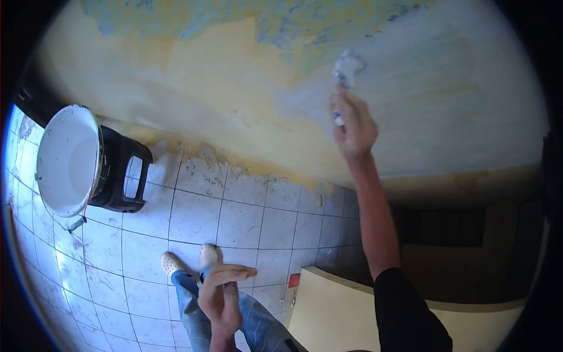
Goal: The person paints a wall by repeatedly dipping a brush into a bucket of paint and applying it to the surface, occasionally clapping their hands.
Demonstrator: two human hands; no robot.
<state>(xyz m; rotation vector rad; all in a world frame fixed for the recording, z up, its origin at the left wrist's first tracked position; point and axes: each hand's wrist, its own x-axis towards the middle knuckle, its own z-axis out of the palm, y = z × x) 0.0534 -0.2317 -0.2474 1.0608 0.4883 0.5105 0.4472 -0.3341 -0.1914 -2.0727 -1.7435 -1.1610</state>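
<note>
My right hand (353, 126) is raised to the wall (246, 94), fingers wrapped round the handle of a paintbrush (350, 63). Thick white paint covers the brush head, which is at the wall's surface; its bristles are hidden. White paint spreads to the right of the brush, while bare yellow and a mottled blue-green patch show to the left and above. Low in front of my body, my left hand (220, 296) is open, its fingers stretched out to the right, with nothing in it.
A white enamel basin (69, 161) with a chipped rim rests on a black plastic stool (132, 173) at left. Paint marks the white tiled floor (196, 205). A cream panel (334, 311) stands at lower right, beside a dark opening (451, 229).
</note>
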